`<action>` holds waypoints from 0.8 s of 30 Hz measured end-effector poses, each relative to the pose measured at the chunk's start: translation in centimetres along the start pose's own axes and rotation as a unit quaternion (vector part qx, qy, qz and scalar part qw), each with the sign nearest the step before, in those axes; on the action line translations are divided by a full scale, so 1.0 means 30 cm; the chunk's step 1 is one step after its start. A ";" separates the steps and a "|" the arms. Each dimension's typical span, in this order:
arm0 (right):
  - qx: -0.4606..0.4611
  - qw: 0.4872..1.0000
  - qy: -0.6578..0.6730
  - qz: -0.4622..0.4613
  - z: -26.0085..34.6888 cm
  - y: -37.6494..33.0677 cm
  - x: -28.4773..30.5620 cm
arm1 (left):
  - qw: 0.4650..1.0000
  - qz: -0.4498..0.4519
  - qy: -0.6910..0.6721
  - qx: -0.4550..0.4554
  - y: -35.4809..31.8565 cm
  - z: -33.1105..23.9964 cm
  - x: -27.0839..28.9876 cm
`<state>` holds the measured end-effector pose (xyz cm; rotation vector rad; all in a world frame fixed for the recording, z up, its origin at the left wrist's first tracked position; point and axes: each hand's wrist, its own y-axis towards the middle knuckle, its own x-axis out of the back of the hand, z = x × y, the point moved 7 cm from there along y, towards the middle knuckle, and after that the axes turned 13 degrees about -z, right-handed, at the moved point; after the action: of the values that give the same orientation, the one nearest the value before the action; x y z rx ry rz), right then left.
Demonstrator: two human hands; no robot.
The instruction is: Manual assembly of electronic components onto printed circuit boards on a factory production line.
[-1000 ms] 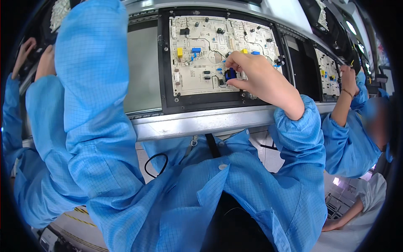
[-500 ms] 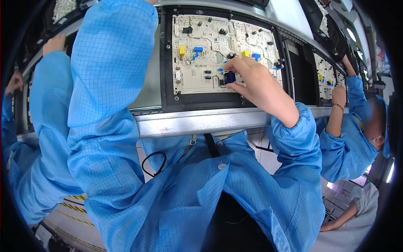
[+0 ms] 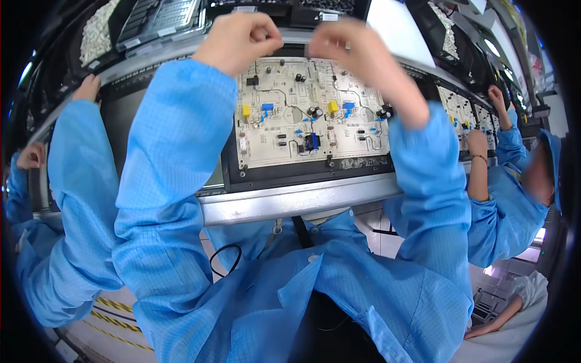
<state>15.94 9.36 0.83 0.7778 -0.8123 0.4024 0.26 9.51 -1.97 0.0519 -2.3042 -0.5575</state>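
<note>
Two bare hands, left hand [image 3: 239,39] and right hand [image 3: 357,57], hover loosely curled and empty, apart, at upper centre, above the white rectangular circuit board [image 3: 311,115], which lies lengthwise left-to-right just below both.

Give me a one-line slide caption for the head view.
Both hands, left hand and right hand, raised above a white circuit board in its black tray.

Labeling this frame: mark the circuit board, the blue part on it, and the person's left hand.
circuit board [image 3: 284,100], head view, bare pale area left of centre.
blue part [image 3: 312,141], head view, middle of its body, low on the board.
left hand [image 3: 239,36], head view, back of the closed hand above the board.
</note>
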 end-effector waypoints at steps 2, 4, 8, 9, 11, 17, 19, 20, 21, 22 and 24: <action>0.001 0.987 -0.079 -0.141 -0.173 0.189 0.085 | 0.999 -0.018 -0.022 -0.029 -0.005 -0.025 -0.032; 0.018 0.982 -0.100 -0.159 -0.360 0.300 0.068 | 0.998 0.023 -0.058 0.004 -0.008 -0.067 -0.068; 0.048 0.973 -0.193 -0.117 -0.509 0.403 -0.030 | 0.996 0.054 -0.070 0.011 -0.001 -0.089 -0.133; 0.082 0.961 -0.234 -0.126 -0.500 0.415 -0.053 | 0.995 0.071 -0.063 0.007 -0.007 -0.093 -0.147; 0.044 0.972 -0.212 -0.093 -0.513 0.437 -0.070 | 0.994 0.084 -0.064 -0.012 -0.011 -0.100 -0.173; 0.068 0.969 -0.190 -0.141 -0.503 0.398 -0.041 | 0.986 0.125 0.003 -0.111 -0.005 -0.170 -0.284; 0.069 0.966 -0.200 -0.147 -0.503 0.389 -0.032 | 0.985 0.132 0.032 -0.104 0.006 -0.188 -0.320; 0.074 0.964 -0.208 -0.151 -0.493 0.385 -0.026 | 0.984 0.136 0.062 -0.094 0.010 -0.187 -0.330; 0.073 0.964 -0.207 -0.152 -0.488 0.375 -0.016 | 0.984 0.137 0.063 -0.095 0.015 -0.185 -0.341; 0.063 0.965 -0.156 -0.203 -0.485 0.356 0.022 | 0.981 0.122 0.094 -0.116 0.024 -0.184 -0.353; 0.054 0.961 -0.100 -0.252 -0.426 0.317 0.078 | 0.977 0.106 0.128 -0.134 0.029 -0.178 -0.353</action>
<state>18.11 25.31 1.40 1.1049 -0.7496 -0.0913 11.63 10.40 -5.37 -0.2364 -1.9393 -0.7007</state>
